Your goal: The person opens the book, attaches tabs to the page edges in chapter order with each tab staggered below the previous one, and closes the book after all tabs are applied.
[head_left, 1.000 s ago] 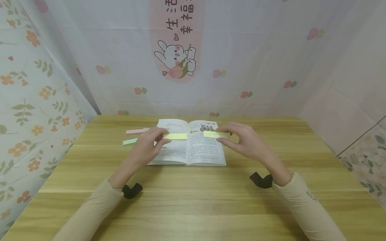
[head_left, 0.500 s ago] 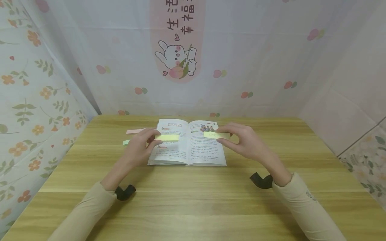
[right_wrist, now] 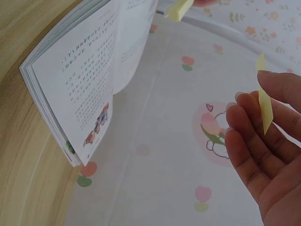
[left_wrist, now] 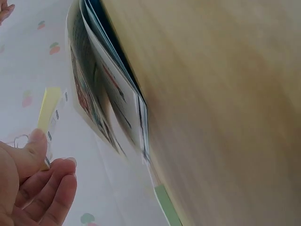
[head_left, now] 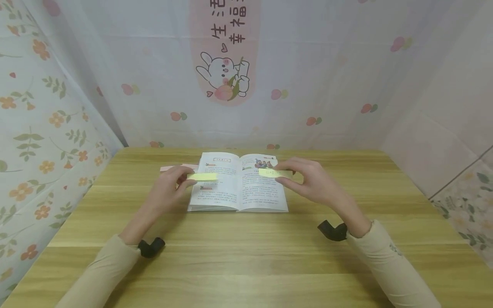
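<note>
Above the left page of an open book (head_left: 221, 196), my left hand (head_left: 166, 185) pinches a yellow sticky note pad (head_left: 203, 177) by its left end. Seen in the right wrist view, this pad (right_wrist: 178, 9) looks thick. My right hand (head_left: 311, 182) holds a single yellow sticky note (head_left: 267, 173) between thumb and fingers over the right page. Faint handwriting shows on that note. From the right wrist, the note (right_wrist: 265, 106) appears thin and slightly bent, and the other fingers are loosely bent. The book lies flat, with printed text and a small coloured picture.
Pink sticky strips (head_left: 190, 166) lie at the book's left edge, partly behind my left hand. A green strip (left_wrist: 167, 205) shows in the left wrist view beside the book. The wooden table (head_left: 246, 256) ends at a patterned cloth (head_left: 308, 77) behind.
My left hand has moved left with the yellow pad, widening the gap between the pad and the note. It now covers the green strip in the head view. My right hand stays nearly still.
</note>
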Demonstrator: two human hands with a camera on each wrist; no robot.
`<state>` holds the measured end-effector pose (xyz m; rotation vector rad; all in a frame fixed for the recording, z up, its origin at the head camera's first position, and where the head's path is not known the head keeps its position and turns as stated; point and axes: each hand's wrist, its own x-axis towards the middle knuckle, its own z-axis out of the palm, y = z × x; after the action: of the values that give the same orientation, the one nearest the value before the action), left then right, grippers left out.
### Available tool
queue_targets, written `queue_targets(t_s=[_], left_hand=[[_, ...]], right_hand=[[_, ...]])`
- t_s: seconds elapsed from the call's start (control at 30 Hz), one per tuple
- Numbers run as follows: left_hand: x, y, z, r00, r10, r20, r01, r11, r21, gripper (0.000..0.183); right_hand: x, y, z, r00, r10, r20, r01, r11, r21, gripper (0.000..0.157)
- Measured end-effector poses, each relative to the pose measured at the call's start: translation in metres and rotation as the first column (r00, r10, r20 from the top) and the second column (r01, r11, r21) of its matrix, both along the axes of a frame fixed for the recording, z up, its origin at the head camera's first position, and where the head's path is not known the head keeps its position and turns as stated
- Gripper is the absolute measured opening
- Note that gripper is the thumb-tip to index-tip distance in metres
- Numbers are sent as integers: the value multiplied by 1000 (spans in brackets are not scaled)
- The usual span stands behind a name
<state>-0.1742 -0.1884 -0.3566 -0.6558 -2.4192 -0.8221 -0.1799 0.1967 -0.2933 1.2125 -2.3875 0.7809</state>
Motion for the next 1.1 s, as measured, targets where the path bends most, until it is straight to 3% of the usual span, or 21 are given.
queue_targets(t_s=[0.67,0.83,1.1], left_hand=[[1,-21,1,999,36,38,-33,998,-60,23],[1,-27,2,993,43,107,-33,995,-93,23],[0,-37,3,969,85,233,-61,992,-109,23]], right_hand=[[-2,0,-1,1000,18,-1,-18,1000,-4,26],[-2,0,-1,1000,15,-4,-15,1000,-8,26],[-1,0,-2,1000,25,1,-25,1000,-3,26]])
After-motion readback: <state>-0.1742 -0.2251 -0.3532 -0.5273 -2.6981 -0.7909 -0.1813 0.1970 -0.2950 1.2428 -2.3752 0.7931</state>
